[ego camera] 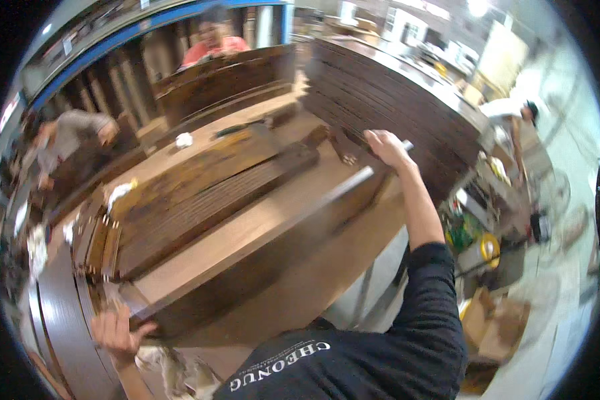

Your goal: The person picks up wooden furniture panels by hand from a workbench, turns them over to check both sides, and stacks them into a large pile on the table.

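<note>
A long dark-brown wooden board (260,270) stands on its edge before me, slanting from lower left to upper right, and its pale top edge catches the light. My left hand (117,332) is at the near left end, thumb toward the front face. Over the far right end curls my right hand (387,149), its fingers on the far side and partly hidden; a pale tip shows past the wrist. Behind the board, several dark grooved panels (200,195) lie stacked on the light-brown work surface (240,245). Motion blur softens the board.
A tall stack of dark boards (385,100) rises at the upper right. People work at the far side (215,42), at left (75,135) and at right (505,107). A cloth (175,370) lies by my left forearm. A cardboard box (497,320) stands at lower right.
</note>
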Action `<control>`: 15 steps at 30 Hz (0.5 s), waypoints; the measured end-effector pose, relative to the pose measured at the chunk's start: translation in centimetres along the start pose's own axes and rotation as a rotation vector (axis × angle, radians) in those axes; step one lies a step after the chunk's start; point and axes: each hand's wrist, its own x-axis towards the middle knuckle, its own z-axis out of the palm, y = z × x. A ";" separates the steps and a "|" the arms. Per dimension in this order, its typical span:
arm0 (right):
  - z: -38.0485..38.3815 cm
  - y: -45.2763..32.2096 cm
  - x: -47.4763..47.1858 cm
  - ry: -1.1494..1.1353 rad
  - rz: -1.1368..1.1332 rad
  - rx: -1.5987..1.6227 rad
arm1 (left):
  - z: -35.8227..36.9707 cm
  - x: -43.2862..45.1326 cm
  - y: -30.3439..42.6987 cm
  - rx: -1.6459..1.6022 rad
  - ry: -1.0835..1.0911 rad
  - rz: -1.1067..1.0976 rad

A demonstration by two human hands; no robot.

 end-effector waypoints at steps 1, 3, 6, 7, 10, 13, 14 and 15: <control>0.3 2.9 0.8 0.058 -0.090 -0.034 | 0.1 0.0 0.1 0.011 0.078 -0.006; 0.1 2.4 0.1 0.070 -0.112 -0.086 | -0.1 -0.8 0.3 -0.012 0.012 -0.181; -2.1 1.3 -1.5 -0.152 -0.036 -0.294 | -1.2 -2.0 -1.4 -0.031 0.132 -0.579; -1.5 -0.7 -2.1 -0.292 -0.017 -0.141 | -0.9 -3.8 -1.3 -0.324 0.358 -0.786; 2.7 -8.5 -5.8 -0.735 -0.108 0.182 | 2.1 -11.9 -0.1 -0.799 0.394 -1.190; 6.7 -20.6 -8.3 -0.916 -0.374 -0.209 | 5.1 -8.8 3.6 -1.029 0.320 -1.411; 8.4 -23.1 -8.3 -0.930 -0.520 -0.289 | 6.5 -9.3 3.2 -1.130 0.343 -1.454; 9.7 -25.8 -8.9 -0.950 -0.575 -0.280 | 7.1 -9.6 3.2 -1.043 0.380 -1.403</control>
